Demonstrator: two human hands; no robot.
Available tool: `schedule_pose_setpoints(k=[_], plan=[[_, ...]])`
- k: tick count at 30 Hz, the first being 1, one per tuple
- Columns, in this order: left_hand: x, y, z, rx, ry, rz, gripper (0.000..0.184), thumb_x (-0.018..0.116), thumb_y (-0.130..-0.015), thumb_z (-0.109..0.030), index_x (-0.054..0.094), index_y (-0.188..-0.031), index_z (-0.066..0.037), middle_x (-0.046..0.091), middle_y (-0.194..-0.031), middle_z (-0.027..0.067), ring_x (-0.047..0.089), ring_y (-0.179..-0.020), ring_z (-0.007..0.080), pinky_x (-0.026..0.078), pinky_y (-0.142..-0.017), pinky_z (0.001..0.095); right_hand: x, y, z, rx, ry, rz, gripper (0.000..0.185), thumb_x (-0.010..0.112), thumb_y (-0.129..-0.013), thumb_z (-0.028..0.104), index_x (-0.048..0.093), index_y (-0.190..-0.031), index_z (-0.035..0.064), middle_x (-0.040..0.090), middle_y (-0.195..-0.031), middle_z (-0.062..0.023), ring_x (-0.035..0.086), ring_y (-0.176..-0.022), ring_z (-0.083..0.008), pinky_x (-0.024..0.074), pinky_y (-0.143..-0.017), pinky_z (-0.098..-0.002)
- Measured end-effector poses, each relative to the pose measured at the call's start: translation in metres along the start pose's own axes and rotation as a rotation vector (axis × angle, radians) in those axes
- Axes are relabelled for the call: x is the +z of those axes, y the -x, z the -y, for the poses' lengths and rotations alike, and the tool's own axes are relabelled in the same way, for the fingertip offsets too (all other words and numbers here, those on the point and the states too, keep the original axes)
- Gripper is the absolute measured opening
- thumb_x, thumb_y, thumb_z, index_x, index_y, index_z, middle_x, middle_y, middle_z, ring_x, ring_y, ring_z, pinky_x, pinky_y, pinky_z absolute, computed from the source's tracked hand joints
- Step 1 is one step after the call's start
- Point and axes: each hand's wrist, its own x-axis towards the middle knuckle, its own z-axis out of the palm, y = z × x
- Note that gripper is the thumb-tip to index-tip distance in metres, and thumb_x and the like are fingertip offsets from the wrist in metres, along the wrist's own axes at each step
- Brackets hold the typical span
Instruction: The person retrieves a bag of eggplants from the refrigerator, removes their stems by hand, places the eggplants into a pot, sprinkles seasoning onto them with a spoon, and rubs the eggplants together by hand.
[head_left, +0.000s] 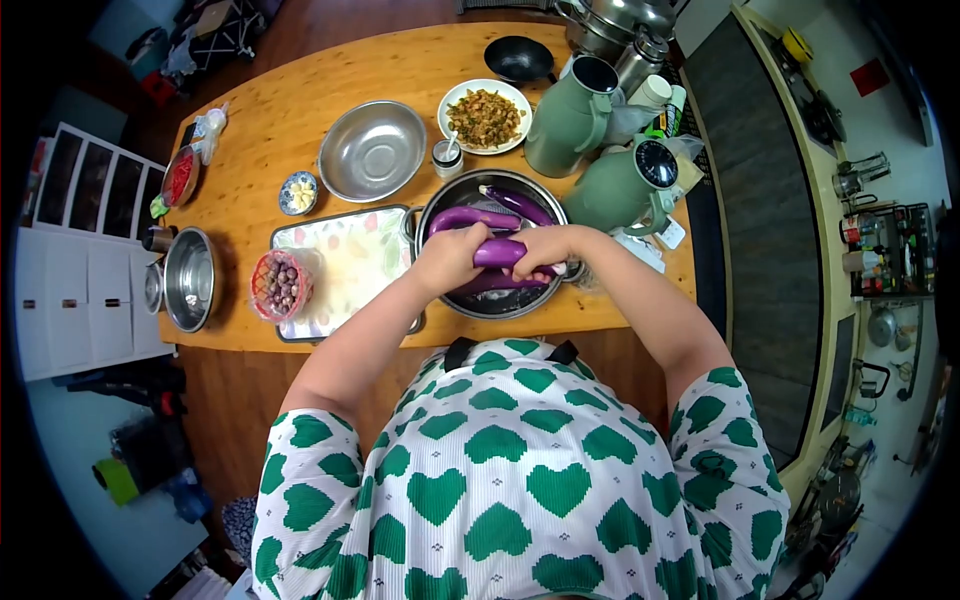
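Observation:
Over a round metal pan on the wooden table, both of my hands are closed around one purple eggplant. My left hand grips its left end, and my right hand holds the right end. More eggplants lie in the pan: a dark one with its stem end at the upper left, a curved one just behind my left hand, and another partly hidden beneath my hands. Water seems to be in the pan's bottom.
Left of the pan lies a patterned tray with a red basket of small purplish bulbs. Behind are a steel basin, a small jar and a plate of chopped food. Two green jugs stand close on the right.

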Motion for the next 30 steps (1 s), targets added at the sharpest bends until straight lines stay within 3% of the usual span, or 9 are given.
schedule_pose_setpoints(k=[5,8,9,10,12,14,17,23,30], plan=[[-0.002,0.000,0.026,0.230,-0.095,-0.084,0.038,0.077,-0.077,-0.010,0.060,-0.111,-0.009,0.068,-0.100,0.0119,0.069,-0.095,0.0356,0.055,-0.082,0.0441,-0.008,-0.006,-0.021,0.082,-0.599,0.250,0.040,0.055,-0.106,0.046,0.061,-0.113,0.0062,0.065,-0.078,-0.0021,0.058,-0.056,-0.0100,0.0491,-0.048,-0.0244],[-0.004,0.006,0.023,0.164,-0.121,0.030,0.042,0.077,-0.074,-0.009,0.060,-0.112,-0.009,0.066,-0.106,0.0116,0.065,-0.104,0.0347,0.052,-0.090,0.0453,0.003,-0.019,-0.031,0.093,-0.296,-0.133,0.065,0.034,-0.108,0.063,0.065,-0.107,0.0053,0.068,-0.079,-0.0047,0.061,-0.057,-0.0124,0.0511,-0.049,-0.0259],[0.004,0.010,0.034,0.061,-0.111,0.168,0.060,0.085,-0.070,-0.019,0.060,-0.124,-0.011,0.061,-0.127,0.0138,0.056,-0.125,0.0366,0.046,-0.103,0.0481,0.006,-0.028,-0.037,0.131,-0.029,-0.249,0.076,0.026,-0.108,0.065,0.070,-0.100,0.0033,0.070,-0.081,-0.0078,0.064,-0.057,-0.0142,0.0523,-0.048,-0.0272],[0.008,0.014,0.037,0.042,-0.156,0.118,0.067,0.088,-0.069,-0.024,0.059,-0.128,-0.012,0.058,-0.133,0.0153,0.052,-0.129,0.0388,0.044,-0.107,0.0494,0.009,-0.034,-0.044,0.136,0.065,-0.368,0.071,0.031,-0.110,0.058,0.073,-0.095,0.0028,0.073,-0.084,-0.0116,0.068,-0.065,-0.0217,0.0571,-0.059,-0.0347],[0.018,0.021,0.042,0.006,-0.246,0.017,0.083,0.092,-0.065,-0.034,0.057,-0.137,-0.015,0.050,-0.145,0.0185,0.045,-0.138,0.0432,0.039,-0.113,0.0519,0.013,-0.055,-0.082,-0.255,0.668,-0.723,0.051,0.045,-0.108,0.045,0.074,-0.098,0.0047,0.072,-0.085,-0.0144,0.070,-0.078,-0.0306,0.0573,-0.076,-0.0426],[0.030,0.022,0.051,-0.110,-0.254,0.113,0.109,0.094,-0.058,-0.050,0.048,-0.153,-0.022,0.034,-0.161,0.0211,0.029,-0.150,0.0465,0.028,-0.121,0.0587,0.020,-0.051,-0.079,-0.326,0.779,-0.820,0.019,0.069,-0.092,0.023,0.075,-0.105,0.0103,0.067,-0.116,-0.0145,0.060,-0.117,-0.0378,0.0483,-0.101,-0.0467],[0.047,0.023,0.048,-0.197,-0.340,0.181,0.125,0.092,-0.051,-0.064,0.040,-0.159,-0.027,0.029,-0.164,0.0241,0.023,-0.152,0.0505,0.022,-0.121,0.0657,0.039,-0.063,-0.076,-0.301,0.967,-1.089,0.056,0.076,-0.088,0.029,0.060,-0.140,0.0166,0.043,-0.154,-0.0199,0.039,-0.143,-0.0427,0.0319,-0.117,-0.0594],[0.068,0.013,0.061,-0.305,-0.353,0.300,0.127,0.091,-0.055,-0.067,0.035,-0.160,-0.025,0.032,-0.161,0.0246,0.028,-0.150,0.0494,0.027,-0.119,0.0648,0.044,-0.092,-0.092,-0.074,0.951,-1.055,0.057,0.061,-0.098,0.042,0.051,-0.151,0.0207,0.039,-0.160,-0.0184,0.039,-0.143,-0.0452,0.0276,-0.120,-0.0624],[0.057,-0.011,0.068,-0.287,-0.370,0.281,0.106,0.092,-0.058,-0.059,0.050,-0.149,-0.024,0.053,-0.140,0.0150,0.049,-0.133,0.0387,0.042,-0.109,0.0495,0.017,-0.111,-0.094,-0.101,0.573,-1.035,0.041,0.062,-0.097,0.022,0.064,-0.138,0.0195,0.048,-0.151,-0.0184,0.055,-0.129,-0.0413,0.0412,-0.111,-0.0544]])
